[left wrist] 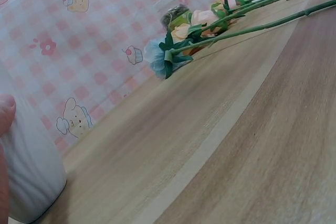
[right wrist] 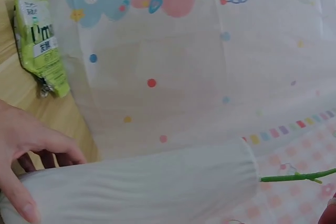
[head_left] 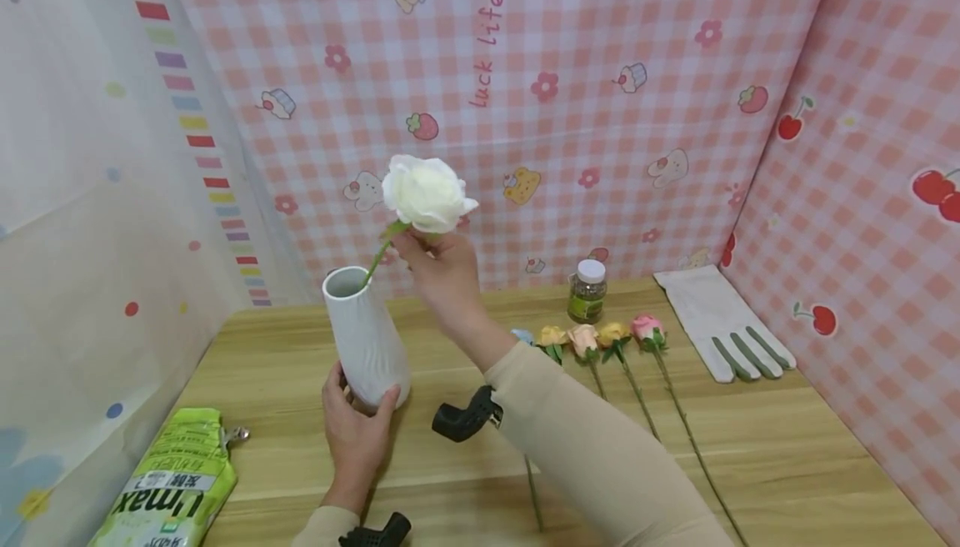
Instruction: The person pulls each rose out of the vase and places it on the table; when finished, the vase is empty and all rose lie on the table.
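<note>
A white ribbed vase [head_left: 367, 338] stands on the wooden table, leaning slightly to the left in the head view. My left hand [head_left: 356, 434] grips it low down, thumb on the near side and fingers round the other. Above the vase, my right hand [head_left: 442, 276] pinches the green stem of a white rose [head_left: 427, 194] just under the bloom. The stem [right wrist: 294, 177] runs into the vase mouth, and its lower end is hidden inside. In the left wrist view, part of the left thumb [left wrist: 6, 113] lies on the vase [left wrist: 31, 166].
Right of the vase lie several roses, among them a pink one [head_left: 648, 328] and a blue one [left wrist: 156, 57]. Behind them stands a white-lidded jar [head_left: 587, 290]. A white glove [head_left: 720, 322] lies at the back right, a green bag [head_left: 176, 476] at the front left. Patterned cloth walls border the table.
</note>
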A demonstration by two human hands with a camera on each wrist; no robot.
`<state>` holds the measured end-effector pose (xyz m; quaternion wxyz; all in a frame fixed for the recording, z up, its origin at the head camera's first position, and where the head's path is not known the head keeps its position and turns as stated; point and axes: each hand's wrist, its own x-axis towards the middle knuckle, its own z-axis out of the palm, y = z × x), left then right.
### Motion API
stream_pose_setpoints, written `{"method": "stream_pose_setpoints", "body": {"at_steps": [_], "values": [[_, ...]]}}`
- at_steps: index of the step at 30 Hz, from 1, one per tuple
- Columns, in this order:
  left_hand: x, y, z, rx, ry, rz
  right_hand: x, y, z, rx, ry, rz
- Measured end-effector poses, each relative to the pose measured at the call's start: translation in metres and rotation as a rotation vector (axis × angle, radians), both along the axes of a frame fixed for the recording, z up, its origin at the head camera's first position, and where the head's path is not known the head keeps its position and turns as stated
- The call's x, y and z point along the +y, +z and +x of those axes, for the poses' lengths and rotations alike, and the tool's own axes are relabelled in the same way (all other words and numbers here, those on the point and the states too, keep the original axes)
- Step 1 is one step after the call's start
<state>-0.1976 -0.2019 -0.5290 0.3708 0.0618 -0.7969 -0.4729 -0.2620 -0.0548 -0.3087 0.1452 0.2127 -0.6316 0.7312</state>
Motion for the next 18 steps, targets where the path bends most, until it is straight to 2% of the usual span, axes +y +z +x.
{"method": "stream_pose_setpoints", "body": {"at_steps": [5, 8, 12, 18], "values": [[0.000, -0.001, 0.000, 0.013, -0.003, 0.002, 0.021, 0.009, 0.000, 0.023, 0.029, -0.159], [0.000, 0.000, 0.000, 0.014, -0.004, 0.003, 0.039, 0.013, -0.001, -0.023, 0.010, -0.251], [0.001, 0.000, 0.000, 0.013, -0.008, 0.005, 0.073, 0.015, -0.001, -0.109, -0.019, -0.393], [0.000, -0.001, 0.000, 0.015, -0.010, 0.006, 0.135, 0.009, 0.001, -0.141, -0.027, -0.555]]}}
